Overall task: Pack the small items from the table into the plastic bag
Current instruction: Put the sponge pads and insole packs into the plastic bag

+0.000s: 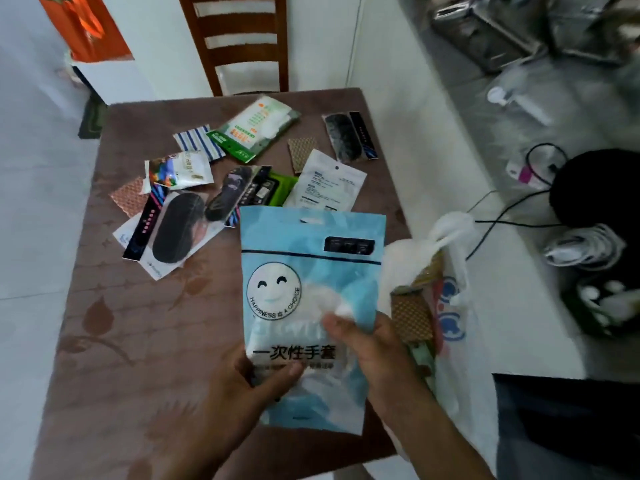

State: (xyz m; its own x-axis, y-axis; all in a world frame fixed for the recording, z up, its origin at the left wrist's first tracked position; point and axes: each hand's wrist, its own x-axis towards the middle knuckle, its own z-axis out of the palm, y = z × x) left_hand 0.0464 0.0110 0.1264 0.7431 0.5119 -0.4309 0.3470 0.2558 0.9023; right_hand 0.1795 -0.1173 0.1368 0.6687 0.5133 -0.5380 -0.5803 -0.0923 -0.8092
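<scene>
Brown and leaf-patterned, the table [114,341] is sitting under your hands beside a white tiled floor. Your left hand [242,386] is gripping the lower left edge of a light blue glove packet [304,271], thumb curled over its front. Your right hand [367,341] is pinching the same packet near its middle right, holding it upright above the table. Just beside that hand, at the table's right edge, the white plastic bag [446,306] is standing open with a gold patterned sachet [412,317] poking out. Farther out, a white pouch [325,181], a green packet [252,133], a striped sachet [199,142] and black insole packs [173,230] are lying scattered. A wooden chair [239,39] is standing behind the table.
</scene>
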